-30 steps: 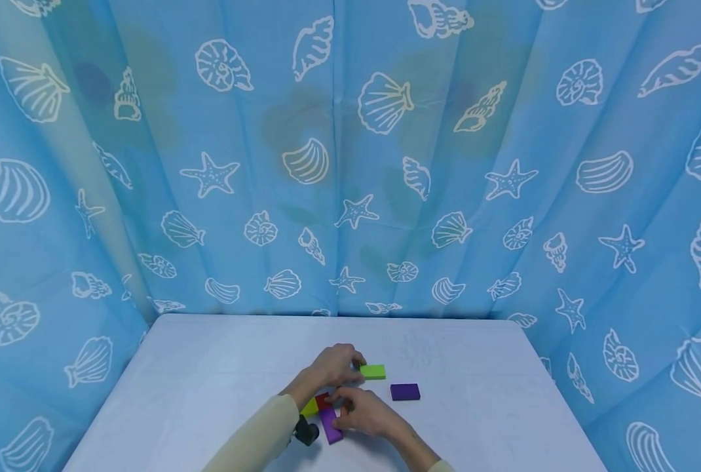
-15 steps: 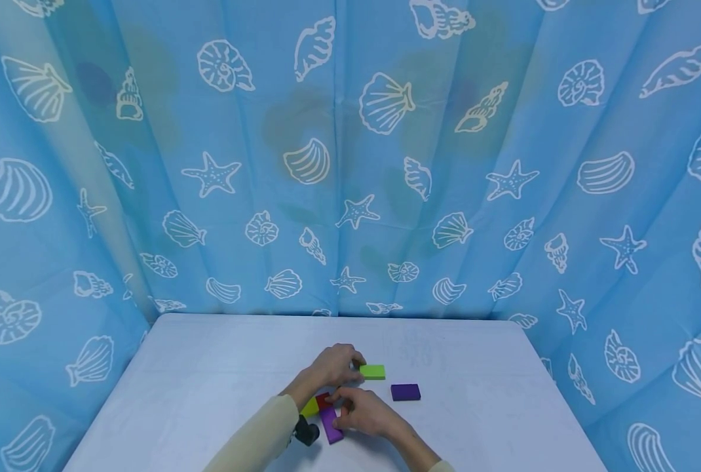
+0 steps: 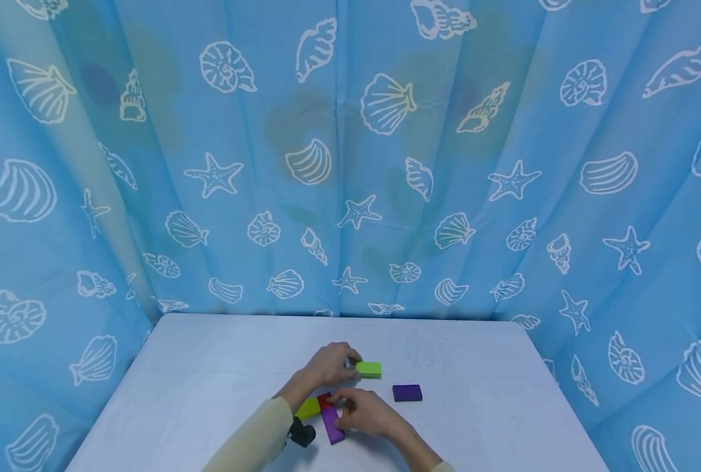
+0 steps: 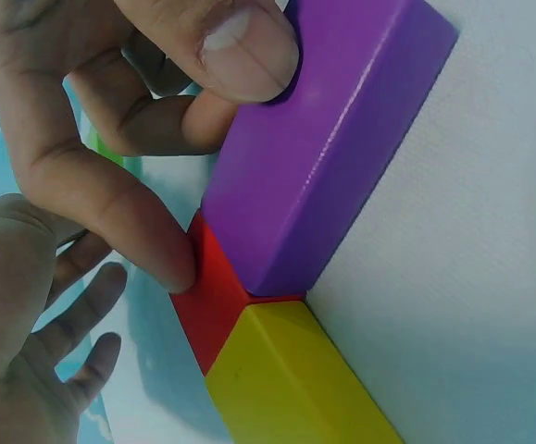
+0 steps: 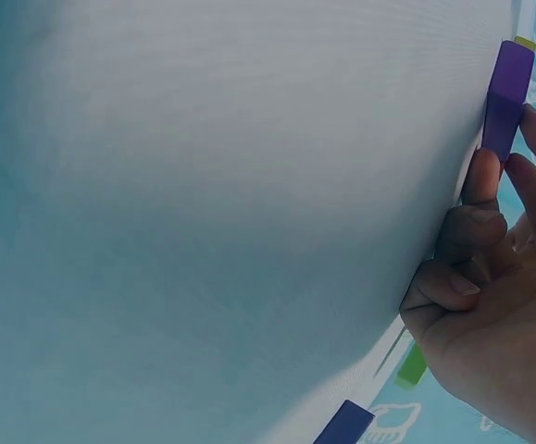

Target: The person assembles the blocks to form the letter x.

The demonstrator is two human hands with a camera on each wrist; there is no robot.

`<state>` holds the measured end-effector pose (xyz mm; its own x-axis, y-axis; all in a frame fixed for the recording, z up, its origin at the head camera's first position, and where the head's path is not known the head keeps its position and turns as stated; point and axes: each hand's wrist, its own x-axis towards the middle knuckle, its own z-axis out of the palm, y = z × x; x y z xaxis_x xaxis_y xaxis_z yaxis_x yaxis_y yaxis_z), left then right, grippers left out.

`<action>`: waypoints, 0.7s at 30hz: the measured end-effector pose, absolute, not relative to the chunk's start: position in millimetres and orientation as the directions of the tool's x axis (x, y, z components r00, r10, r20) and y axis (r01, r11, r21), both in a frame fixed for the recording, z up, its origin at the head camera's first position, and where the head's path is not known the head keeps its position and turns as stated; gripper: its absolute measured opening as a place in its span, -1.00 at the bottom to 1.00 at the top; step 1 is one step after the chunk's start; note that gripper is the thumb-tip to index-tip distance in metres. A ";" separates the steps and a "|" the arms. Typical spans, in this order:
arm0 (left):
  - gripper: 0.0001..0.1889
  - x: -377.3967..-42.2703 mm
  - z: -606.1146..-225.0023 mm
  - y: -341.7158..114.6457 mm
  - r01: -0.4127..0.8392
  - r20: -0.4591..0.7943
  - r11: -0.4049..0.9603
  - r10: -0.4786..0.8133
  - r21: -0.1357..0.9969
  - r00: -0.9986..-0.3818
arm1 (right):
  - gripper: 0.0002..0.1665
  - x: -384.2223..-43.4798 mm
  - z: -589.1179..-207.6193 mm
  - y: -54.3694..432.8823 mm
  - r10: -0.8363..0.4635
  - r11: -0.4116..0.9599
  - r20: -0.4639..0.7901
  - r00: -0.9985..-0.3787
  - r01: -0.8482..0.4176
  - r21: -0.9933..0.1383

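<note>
My left hand (image 3: 329, 364) pinches the left end of a lime-green block (image 3: 369, 370) between thumb and fingers, on the white table. Closer to me, my right hand (image 3: 368, 412) holds a purple block (image 3: 332, 425). In the left wrist view its thumb lies on the purple block (image 4: 295, 157), while the index fingertip touches a small red block (image 4: 214, 291). That red piece sits between the purple block and a yellow block (image 4: 295, 379), forming an angled row. My left forearm partly covers the yellow block in the head view.
A dark purple block (image 3: 407, 393) lies by itself to the right of the green one. On my left wrist sits a small black device (image 3: 302, 432). A blue curtain (image 3: 339, 164) with white shells hangs behind the table (image 3: 221, 347).
My left hand and the lime-green block have shifted slightly left. The right hand stays at the purple and red blocks, and the view has turned very slightly.
</note>
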<state>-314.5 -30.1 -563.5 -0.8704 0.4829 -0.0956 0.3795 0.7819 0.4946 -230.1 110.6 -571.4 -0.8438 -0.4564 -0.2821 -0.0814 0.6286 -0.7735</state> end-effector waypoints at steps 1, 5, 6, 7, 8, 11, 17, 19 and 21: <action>-0.67 -314.3 -564.2 -31.0 0.380 -0.090 0.782 0.481 0.494 -0.872 | -0.66 -230.1 -571.4 110.7 -0.458 0.627 -0.282 -0.843 -0.082 -0.775; -0.68 -313.7 -565.4 -35.6 0.393 -0.072 0.772 0.489 0.499 -0.870 | -0.65 -229.9 -571.1 110.5 -0.460 0.625 -0.281 -0.842 -0.082 -0.776; -0.68 -313.7 -565.9 -37.0 0.393 -0.070 0.770 0.490 0.503 -0.869 | -0.64 -229.8 -570.6 110.4 -0.459 0.625 -0.283 -0.842 -0.080 -0.776; -0.68 -313.9 -566.4 -38.7 0.398 -0.064 0.766 0.493 0.505 -0.868 | -0.64 -229.6 -570.4 110.1 -0.457 0.627 -0.285 -0.842 -0.078 -0.775; -0.68 -313.4 -566.7 -40.3 0.398 -0.061 0.764 0.493 0.508 -0.868 | -0.64 -229.4 -570.2 109.8 -0.455 0.629 -0.287 -0.843 -0.076 -0.774; -0.68 -312.0 -567.4 -45.1 0.392 -0.052 0.761 0.485 0.517 -0.873 | -0.64 -229.1 -569.6 109.2 -0.450 0.634 -0.293 -0.844 -0.070 -0.770; -0.69 -307.7 -565.3 -54.4 0.392 -0.029 0.756 0.476 0.525 -0.879 | -0.65 -228.3 -568.7 109.1 -0.447 0.636 -0.293 -0.845 -0.070 -0.768; -0.69 -306.2 -565.4 -57.4 0.390 -0.023 0.754 0.471 0.529 -0.882 | -0.65 -227.9 -568.3 109.1 -0.446 0.636 -0.295 -0.845 -0.068 -0.769; -0.69 -304.7 -566.3 -60.2 0.388 -0.017 0.752 0.468 0.533 -0.884 | -0.65 -227.7 -567.9 109.1 -0.444 0.635 -0.296 -0.846 -0.064 -0.770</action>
<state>-304.7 -60.2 -566.3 -0.8838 0.4675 -0.0170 0.3877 0.7523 0.5327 -227.7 109.1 -567.9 -0.8457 -0.4443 -0.2957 -0.0643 0.6349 -0.7699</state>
